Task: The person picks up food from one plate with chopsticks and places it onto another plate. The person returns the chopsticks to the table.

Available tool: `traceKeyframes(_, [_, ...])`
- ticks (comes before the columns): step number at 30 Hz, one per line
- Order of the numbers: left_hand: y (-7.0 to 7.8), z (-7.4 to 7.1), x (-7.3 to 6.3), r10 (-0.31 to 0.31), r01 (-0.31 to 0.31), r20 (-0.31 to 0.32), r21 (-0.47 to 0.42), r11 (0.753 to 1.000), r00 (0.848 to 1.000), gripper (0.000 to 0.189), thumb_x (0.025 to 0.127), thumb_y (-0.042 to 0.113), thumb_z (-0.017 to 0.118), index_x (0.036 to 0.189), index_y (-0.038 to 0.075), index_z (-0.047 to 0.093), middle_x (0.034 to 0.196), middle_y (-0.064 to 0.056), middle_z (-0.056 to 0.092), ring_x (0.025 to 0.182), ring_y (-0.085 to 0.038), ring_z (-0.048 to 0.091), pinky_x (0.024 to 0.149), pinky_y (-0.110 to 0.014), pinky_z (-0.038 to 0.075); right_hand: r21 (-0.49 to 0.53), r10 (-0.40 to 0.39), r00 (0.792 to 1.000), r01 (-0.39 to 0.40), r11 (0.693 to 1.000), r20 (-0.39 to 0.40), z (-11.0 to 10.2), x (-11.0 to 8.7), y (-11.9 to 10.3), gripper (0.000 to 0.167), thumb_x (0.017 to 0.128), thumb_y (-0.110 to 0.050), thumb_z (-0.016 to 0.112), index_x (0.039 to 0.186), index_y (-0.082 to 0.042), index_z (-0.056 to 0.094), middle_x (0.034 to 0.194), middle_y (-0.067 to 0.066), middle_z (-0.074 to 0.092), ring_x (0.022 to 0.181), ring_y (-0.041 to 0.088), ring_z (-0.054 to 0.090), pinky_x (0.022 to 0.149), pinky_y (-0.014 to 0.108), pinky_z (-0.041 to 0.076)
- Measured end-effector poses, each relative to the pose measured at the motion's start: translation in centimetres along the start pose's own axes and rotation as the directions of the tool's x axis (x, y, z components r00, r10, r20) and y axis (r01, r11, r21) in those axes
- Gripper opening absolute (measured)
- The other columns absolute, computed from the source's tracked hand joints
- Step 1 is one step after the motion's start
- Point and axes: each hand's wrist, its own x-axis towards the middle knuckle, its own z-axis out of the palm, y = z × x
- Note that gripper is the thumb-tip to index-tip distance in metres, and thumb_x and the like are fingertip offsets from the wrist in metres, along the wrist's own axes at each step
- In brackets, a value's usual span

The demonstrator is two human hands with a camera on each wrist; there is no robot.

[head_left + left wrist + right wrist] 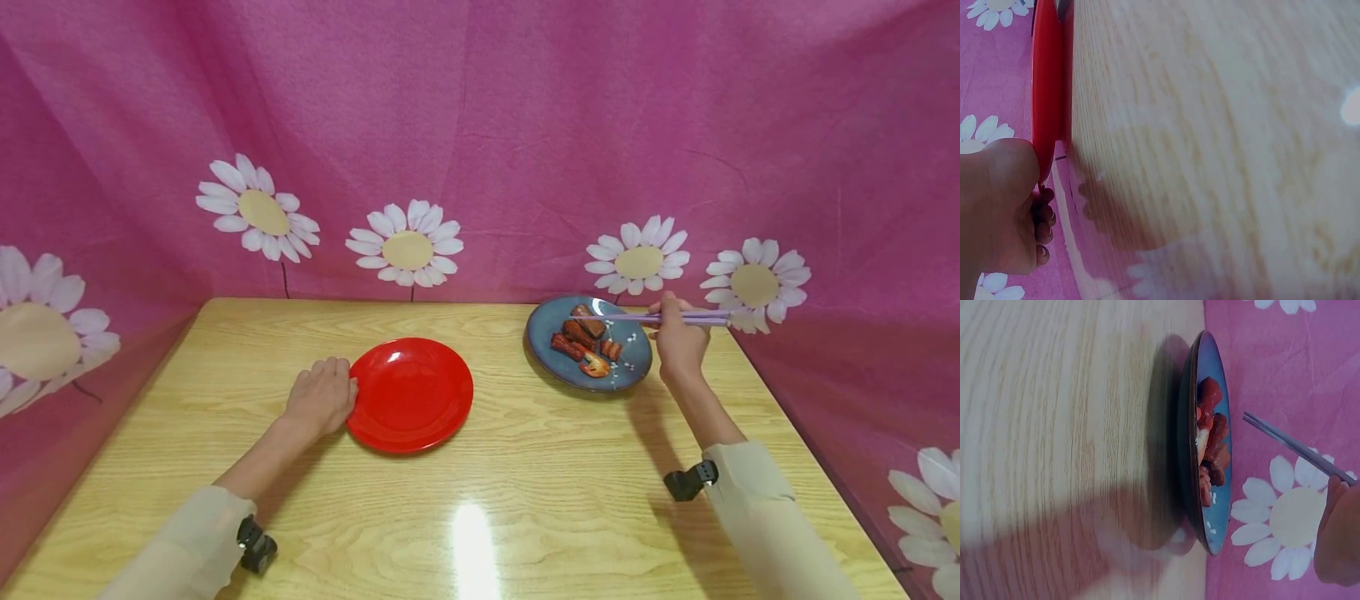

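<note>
My left hand grips the left rim of a red plate, its thumb at the rim and fingers curled at the edge in the left wrist view. With my right hand I hold a pair of light purple chopsticks, which point left over a blue-grey plate. On that plate lie several brown, glossy pieces of meat and an orange shrimp-like piece. In the right wrist view the chopstick tips stand above the food, apart from it, with nothing between them.
Both plates stand on a light wooden table. A pink cloth with white daisies hangs behind the table and along its sides. A bright light reflection shows near the front of the tabletop.
</note>
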Motion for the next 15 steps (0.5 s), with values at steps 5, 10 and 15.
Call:
traceKeyframes(5, [0.1,0.0,-0.1,-0.003,0.003,0.002,-0.003,1.0,1.0,0.02,0.1,0.017,0.051,0.096,-0.002,0.047,0.081,-0.009,0.043,0.08,-0.028,0.046,0.069,-0.038,0.038,-0.061,-0.078,0.994,0.083,0.995,0.079,0.5,-1.0,-0.3,0.033,0.1,-0.022,0.059,0.073,-0.007,0.069,0.061,-0.007,0.064,0.053,0.004,0.058,0.049,0.018,0.045])
traceKeyframes(10, [0.0,0.0,-0.1,0.01,-0.01,-0.024,-0.004,1.0,1.0,0.019,0.1,0.016,0.051,0.094,-0.002,0.047,0.079,-0.009,0.042,0.079,-0.029,0.046,0.068,-0.038,0.038,-0.091,-0.142,0.976,0.158,0.983,0.164,1.0,-2.1,-0.5,0.034,0.1,-0.025,0.059,0.08,0.001,0.068,0.065,-0.008,0.064,0.056,0.003,0.059,0.052,0.019,0.046])
traceKeyframes(15, [0.0,0.0,-0.1,0.011,-0.011,-0.024,-0.011,1.0,1.0,0.019,0.1,0.016,0.05,0.095,-0.002,0.047,0.08,-0.009,0.043,0.079,-0.029,0.046,0.068,-0.039,0.038,-0.165,-0.178,0.949,0.226,0.96,0.262,1.3,-3.4,-1.1,0.038,0.102,-0.027,0.057,0.082,0.004,0.066,0.064,-0.009,0.061,0.054,0.002,0.053,0.05,0.017,0.043])
